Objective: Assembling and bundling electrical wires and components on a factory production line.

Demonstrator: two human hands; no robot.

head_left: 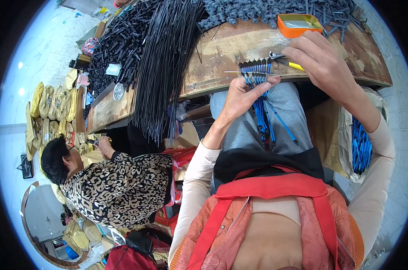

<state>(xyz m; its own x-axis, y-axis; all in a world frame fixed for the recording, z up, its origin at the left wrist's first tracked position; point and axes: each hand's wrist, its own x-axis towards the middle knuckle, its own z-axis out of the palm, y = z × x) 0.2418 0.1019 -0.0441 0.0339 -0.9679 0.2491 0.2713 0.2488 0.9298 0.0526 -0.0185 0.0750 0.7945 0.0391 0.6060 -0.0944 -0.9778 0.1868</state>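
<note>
My left hand (244, 95) is closed around a row of thin blue sticks with black ends (265, 118); their lower parts hang over my lap. A thin, straight, pale wire or needle (235, 72) lies across their upper ends, above my thumb. Over the bench's right part, my right hand (318, 60) has its fingers bent together just in front of an orange tin (299, 31). Whatever those fingertips hold, if anything, is too small to make out. Cutting pliers with yellow handles (295, 66) lie on the bench beside that hand, partly hidden by it.
Long black rods (165, 67) hang over the front edge of the wooden bench (213, 58). Black parts (118, 58) and grey fittings (253, 11) are heaped behind. At right stands a sack with blue sticks (360, 146). Another person (118, 189) sits at left.
</note>
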